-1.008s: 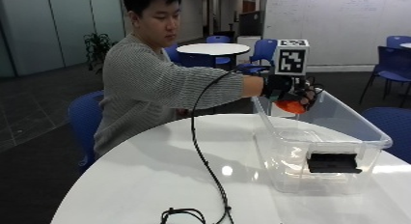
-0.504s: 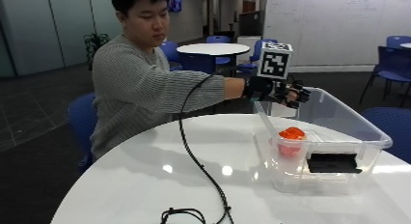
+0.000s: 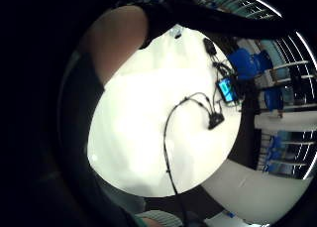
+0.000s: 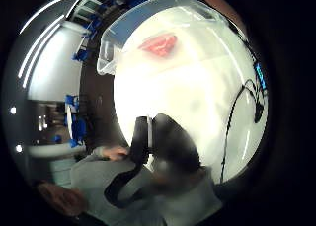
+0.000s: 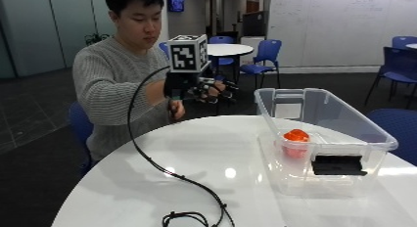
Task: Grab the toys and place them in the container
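Standing on the white worktop [image 5: 196, 163], the clear container [image 5: 326, 139] is the landmark: an orange toy [image 5: 296, 137] lies inside it. The gloved right hand [image 5: 205, 90] hangs well apart from the container on the person's side, fingers relaxed and holding nothing. Half a second ago it was at the container's rim; now it has drawn back.

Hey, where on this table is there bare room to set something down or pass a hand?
Bare white table spreads between the person's edge and the clear container, under the raised gloved hand. Crowded: the container's side, holding the orange toy, and the near edge where the black cable coils.
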`<control>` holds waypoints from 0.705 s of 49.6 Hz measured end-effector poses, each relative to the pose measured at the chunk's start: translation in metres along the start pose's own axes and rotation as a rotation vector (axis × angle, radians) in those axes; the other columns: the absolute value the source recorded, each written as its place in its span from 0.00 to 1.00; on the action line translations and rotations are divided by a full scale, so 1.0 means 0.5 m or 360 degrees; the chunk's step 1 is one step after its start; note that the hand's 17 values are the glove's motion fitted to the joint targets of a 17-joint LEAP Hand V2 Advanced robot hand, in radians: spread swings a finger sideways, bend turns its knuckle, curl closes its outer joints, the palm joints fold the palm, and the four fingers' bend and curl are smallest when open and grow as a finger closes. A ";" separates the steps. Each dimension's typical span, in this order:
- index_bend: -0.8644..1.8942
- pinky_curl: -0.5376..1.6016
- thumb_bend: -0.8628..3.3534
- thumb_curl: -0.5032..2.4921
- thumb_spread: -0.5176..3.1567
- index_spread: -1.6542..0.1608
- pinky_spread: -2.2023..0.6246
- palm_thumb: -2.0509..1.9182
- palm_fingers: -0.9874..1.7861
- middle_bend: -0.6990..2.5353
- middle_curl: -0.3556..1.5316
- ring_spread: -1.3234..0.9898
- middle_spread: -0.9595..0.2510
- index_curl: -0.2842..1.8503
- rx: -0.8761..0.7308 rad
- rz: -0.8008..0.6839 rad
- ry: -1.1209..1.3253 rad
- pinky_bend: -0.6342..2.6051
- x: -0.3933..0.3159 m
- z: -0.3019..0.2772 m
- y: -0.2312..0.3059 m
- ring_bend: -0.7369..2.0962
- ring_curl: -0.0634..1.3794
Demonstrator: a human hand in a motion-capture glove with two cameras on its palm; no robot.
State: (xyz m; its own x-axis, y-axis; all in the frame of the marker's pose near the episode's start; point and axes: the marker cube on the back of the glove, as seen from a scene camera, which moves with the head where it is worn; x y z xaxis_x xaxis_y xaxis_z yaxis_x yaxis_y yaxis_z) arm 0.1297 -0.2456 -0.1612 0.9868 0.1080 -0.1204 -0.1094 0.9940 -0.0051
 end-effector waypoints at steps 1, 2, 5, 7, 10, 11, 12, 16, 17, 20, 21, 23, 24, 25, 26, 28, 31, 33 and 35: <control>0.37 0.41 0.20 0.28 0.50 0.71 0.80 0.51 0.32 0.26 0.37 0.53 0.65 0.26 0.0005 0.0027 -0.0002 0.39 0.004 0.001 0.010 0.33 0.29; 0.37 0.41 0.20 0.28 0.50 0.71 0.80 0.51 0.32 0.26 0.37 0.53 0.65 0.26 0.0009 0.0045 -0.0005 0.39 0.007 0.002 0.018 0.33 0.29; 0.37 0.41 0.20 0.27 0.50 0.70 0.80 0.51 0.32 0.26 0.37 0.53 0.65 0.26 0.0024 0.0044 0.0001 0.39 0.002 0.007 0.047 0.33 0.29; 0.37 0.41 0.20 0.27 0.50 0.70 0.80 0.51 0.32 0.27 0.37 0.53 0.65 0.26 0.0039 0.0015 0.0012 0.38 -0.010 0.014 0.069 0.33 0.29; 0.37 0.41 0.20 0.27 0.50 0.70 0.80 0.51 0.32 0.27 0.36 0.53 0.65 0.26 0.0061 -0.0055 0.0028 0.38 -0.040 0.031 0.111 0.33 0.29; 0.37 0.41 0.20 0.27 0.50 0.70 0.80 0.51 0.32 0.27 0.36 0.53 0.65 0.26 0.0066 -0.0084 0.0032 0.38 -0.052 0.038 0.128 0.33 0.28; 0.37 0.41 0.20 0.27 0.50 0.70 0.80 0.51 0.32 0.27 0.36 0.53 0.65 0.26 0.0073 -0.0116 0.0033 0.38 -0.065 0.047 0.147 0.33 0.28; 0.37 0.41 0.20 0.26 0.50 0.70 0.80 0.51 0.32 0.27 0.36 0.53 0.64 0.27 0.0124 -0.0235 0.0013 0.38 -0.120 0.092 0.243 0.33 0.28; 0.37 0.41 0.20 0.26 0.50 0.70 0.80 0.51 0.32 0.27 0.36 0.53 0.64 0.27 0.0141 -0.0257 0.0002 0.38 -0.133 0.103 0.268 0.33 0.28; 0.37 0.41 0.20 0.26 0.50 0.71 0.80 0.51 0.32 0.27 0.36 0.53 0.64 0.27 0.0195 -0.0281 -0.0032 0.38 -0.172 0.142 0.349 0.33 0.28; 0.37 0.41 0.20 0.26 0.50 0.71 0.80 0.51 0.32 0.27 0.36 0.53 0.64 0.27 0.0216 -0.0276 -0.0041 0.38 -0.186 0.159 0.379 0.33 0.28; 0.37 0.41 0.20 0.26 0.51 0.70 0.80 0.51 0.32 0.27 0.36 0.53 0.65 0.27 0.0256 -0.0255 -0.0062 0.38 -0.211 0.190 0.432 0.32 0.28; 0.37 0.41 0.20 0.26 0.51 0.70 0.80 0.51 0.33 0.27 0.36 0.53 0.65 0.27 0.0268 -0.0236 -0.0081 0.38 -0.220 0.203 0.452 0.32 0.28; 0.38 0.41 0.20 0.26 0.51 0.70 0.80 0.51 0.33 0.27 0.36 0.53 0.65 0.27 0.0271 -0.0215 -0.0111 0.38 -0.226 0.215 0.468 0.32 0.28; 0.38 0.41 0.20 0.26 0.51 0.70 0.80 0.51 0.33 0.27 0.36 0.53 0.65 0.27 0.0263 -0.0195 -0.0151 0.38 -0.232 0.227 0.482 0.32 0.28; 0.38 0.41 0.20 0.26 0.51 0.70 0.80 0.51 0.34 0.27 0.36 0.53 0.65 0.27 0.0203 -0.0176 -0.0227 0.37 -0.241 0.252 0.508 0.33 0.28; 0.38 0.41 0.20 0.26 0.51 0.70 0.80 0.51 0.34 0.27 0.36 0.53 0.64 0.28 0.0062 -0.0175 -0.0258 0.37 -0.242 0.283 0.531 0.33 0.28; 0.38 0.41 0.20 0.26 0.51 0.70 0.80 0.51 0.34 0.27 0.36 0.53 0.64 0.28 -0.0002 -0.0174 -0.0237 0.37 -0.240 0.294 0.536 0.33 0.28; 0.38 0.41 0.20 0.26 0.52 0.70 0.80 0.51 0.34 0.27 0.36 0.53 0.65 0.28 -0.0031 -0.0174 -0.0203 0.38 -0.237 0.298 0.537 0.32 0.27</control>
State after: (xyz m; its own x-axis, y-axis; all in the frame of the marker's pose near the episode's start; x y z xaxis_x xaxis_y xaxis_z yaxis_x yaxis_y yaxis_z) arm 0.0013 0.0110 -0.0002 1.0000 0.0019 0.0088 -0.0016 0.9995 -0.0305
